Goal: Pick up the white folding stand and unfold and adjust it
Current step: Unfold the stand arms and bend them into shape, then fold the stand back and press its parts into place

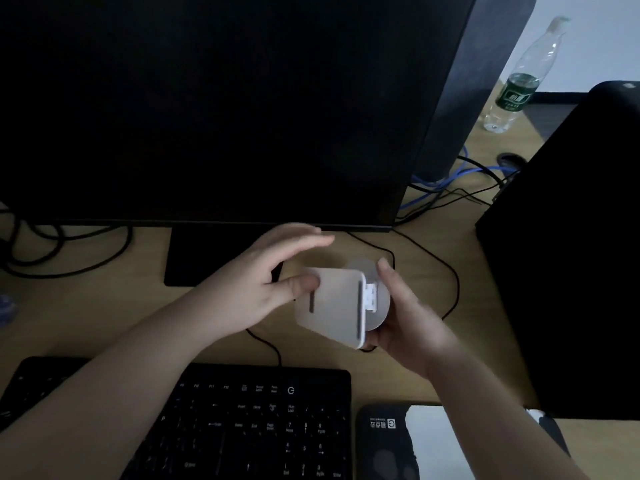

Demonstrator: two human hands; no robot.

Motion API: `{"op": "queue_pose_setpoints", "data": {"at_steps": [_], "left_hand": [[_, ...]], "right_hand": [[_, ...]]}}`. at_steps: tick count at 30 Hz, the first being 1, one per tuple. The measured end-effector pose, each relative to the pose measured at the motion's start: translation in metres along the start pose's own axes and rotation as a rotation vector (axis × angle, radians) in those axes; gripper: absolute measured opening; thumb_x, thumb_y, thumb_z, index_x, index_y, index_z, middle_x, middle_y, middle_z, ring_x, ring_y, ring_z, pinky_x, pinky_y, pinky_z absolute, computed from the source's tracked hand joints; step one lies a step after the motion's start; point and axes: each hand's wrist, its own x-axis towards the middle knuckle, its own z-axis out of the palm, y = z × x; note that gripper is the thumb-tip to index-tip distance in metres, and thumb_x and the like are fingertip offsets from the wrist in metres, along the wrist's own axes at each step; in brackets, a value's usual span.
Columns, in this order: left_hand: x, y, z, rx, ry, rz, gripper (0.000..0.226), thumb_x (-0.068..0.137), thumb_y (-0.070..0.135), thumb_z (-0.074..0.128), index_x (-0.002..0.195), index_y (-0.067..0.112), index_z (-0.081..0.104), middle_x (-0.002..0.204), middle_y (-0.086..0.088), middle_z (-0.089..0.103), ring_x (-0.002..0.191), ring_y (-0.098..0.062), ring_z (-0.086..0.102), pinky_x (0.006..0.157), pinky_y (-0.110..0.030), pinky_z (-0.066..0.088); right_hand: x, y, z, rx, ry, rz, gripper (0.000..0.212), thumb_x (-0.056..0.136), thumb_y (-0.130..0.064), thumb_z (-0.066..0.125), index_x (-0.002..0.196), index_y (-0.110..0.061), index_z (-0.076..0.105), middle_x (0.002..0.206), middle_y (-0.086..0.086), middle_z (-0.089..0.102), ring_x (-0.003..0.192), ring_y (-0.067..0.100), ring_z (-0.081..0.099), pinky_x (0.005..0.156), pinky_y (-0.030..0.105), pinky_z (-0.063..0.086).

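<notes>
The white folding stand is held in the air above the wooden desk, in front of the monitor's foot. It shows a flat rectangular plate with a dark slot, a hinge on its right edge, and a round disc behind that. My right hand cups the round part from the right and below. My left hand is at the plate's left edge, thumb pressed on the plate near the slot, the other fingers spread above it.
A dark monitor fills the back. A black keyboard lies at the front, a black mouse pad to its right. A black computer case stands at the right, cables and a plastic bottle behind.
</notes>
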Motion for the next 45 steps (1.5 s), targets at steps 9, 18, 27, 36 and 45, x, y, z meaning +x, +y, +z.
{"op": "queue_pose_setpoints", "data": {"at_steps": [9, 18, 27, 36, 45], "left_hand": [[0.001, 0.003, 0.005, -0.074, 0.161, -0.137, 0.021, 0.099, 0.039, 0.062, 0.092, 0.020, 0.066, 0.092, -0.004, 0.074, 0.085, -0.019, 0.071, 0.081, -0.040, 0.056], [-0.002, 0.007, 0.017, -0.196, 0.187, -0.187, 0.015, 0.104, 0.034, 0.057, 0.094, 0.027, 0.065, 0.089, 0.006, 0.078, 0.076, -0.010, 0.075, 0.076, -0.026, 0.051], [0.006, 0.008, 0.019, -0.365, 0.121, -0.216, 0.035, 0.089, 0.011, 0.078, 0.119, 0.026, 0.068, 0.112, 0.007, 0.081, 0.102, -0.010, 0.077, 0.094, -0.035, 0.058], [0.015, -0.004, 0.032, -0.315, 0.078, -0.218, 0.034, 0.092, 0.013, 0.077, 0.121, 0.025, 0.065, 0.113, 0.005, 0.081, 0.104, -0.013, 0.076, 0.099, -0.046, 0.059], [0.021, -0.009, 0.042, -0.322, 0.077, -0.219, 0.038, 0.095, 0.009, 0.073, 0.129, 0.020, 0.062, 0.113, 0.001, 0.080, 0.091, -0.007, 0.073, 0.085, -0.030, 0.060]], "right_hand": [[0.004, -0.023, -0.011, -0.153, -0.058, 0.003, 0.065, 0.093, -0.052, 0.055, 0.125, 0.003, 0.064, 0.099, 0.027, 0.073, 0.064, 0.026, 0.061, 0.051, 0.030, 0.053], [0.014, -0.009, -0.017, -0.310, 0.049, -0.114, 0.026, 0.106, -0.011, 0.052, 0.118, 0.008, 0.066, 0.084, 0.023, 0.073, 0.063, 0.026, 0.065, 0.054, 0.034, 0.057], [0.020, 0.001, -0.013, -0.368, 0.182, -0.174, 0.016, 0.104, -0.012, 0.057, 0.111, 0.001, 0.063, 0.079, 0.024, 0.073, 0.061, 0.028, 0.067, 0.057, 0.039, 0.058], [0.024, 0.008, -0.011, -0.833, 0.469, -0.184, 0.027, 0.099, -0.029, 0.056, 0.084, -0.010, 0.068, 0.065, 0.005, 0.057, 0.052, 0.017, 0.050, 0.051, 0.027, 0.043], [0.025, 0.008, -0.006, -1.153, 0.582, -0.291, 0.046, 0.097, -0.024, 0.057, 0.058, -0.027, 0.032, 0.073, 0.004, 0.044, 0.052, 0.014, 0.037, 0.044, 0.019, 0.024]]}}
